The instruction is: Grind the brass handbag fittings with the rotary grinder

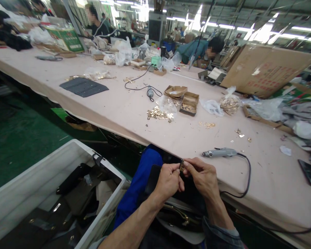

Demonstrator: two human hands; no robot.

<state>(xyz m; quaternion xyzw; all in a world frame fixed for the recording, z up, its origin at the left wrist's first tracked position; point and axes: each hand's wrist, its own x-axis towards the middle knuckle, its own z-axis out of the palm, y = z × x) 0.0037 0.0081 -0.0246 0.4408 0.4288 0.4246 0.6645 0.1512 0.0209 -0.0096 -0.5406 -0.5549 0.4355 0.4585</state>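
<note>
My left hand and my right hand meet over my lap, fingers pinched on a small gold-coloured metal fitting. Dark material lies against the fitting; the fingers hide much of both. Below the hands, across my lap, rests a dark bag with a gold zipper. To the right of my right hand, an electric screwdriver lies on the table, its black cord running off the table's edge.
The long table carries a pile of gold metal plates, a small cardboard box of parts, loose bits and a dark flat panel. A white bin with dark bags stands at left. Other people work beyond.
</note>
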